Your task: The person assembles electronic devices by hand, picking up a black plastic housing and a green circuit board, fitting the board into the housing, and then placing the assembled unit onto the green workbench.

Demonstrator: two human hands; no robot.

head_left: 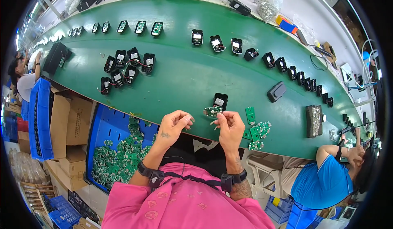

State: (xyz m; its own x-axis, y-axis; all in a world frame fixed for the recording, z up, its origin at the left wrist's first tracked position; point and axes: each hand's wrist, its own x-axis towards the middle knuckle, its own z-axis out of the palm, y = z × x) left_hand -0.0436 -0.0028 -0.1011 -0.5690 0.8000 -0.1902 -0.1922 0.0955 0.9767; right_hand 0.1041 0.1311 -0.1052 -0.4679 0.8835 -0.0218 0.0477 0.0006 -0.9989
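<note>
Green table (184, 77) line, right hand (230, 126) pinching a small green circuit board (213, 111) above the near edge, left hand (175, 124) curled loosely, holding nothing visible (board looks light, stiff, fragile: grip edges).

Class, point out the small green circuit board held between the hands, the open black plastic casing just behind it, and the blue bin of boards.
small green circuit board (213, 111), head view, its middle.
open black plastic casing (220, 101), head view, its inside.
blue bin (107, 124), head view, bare floor.
</note>
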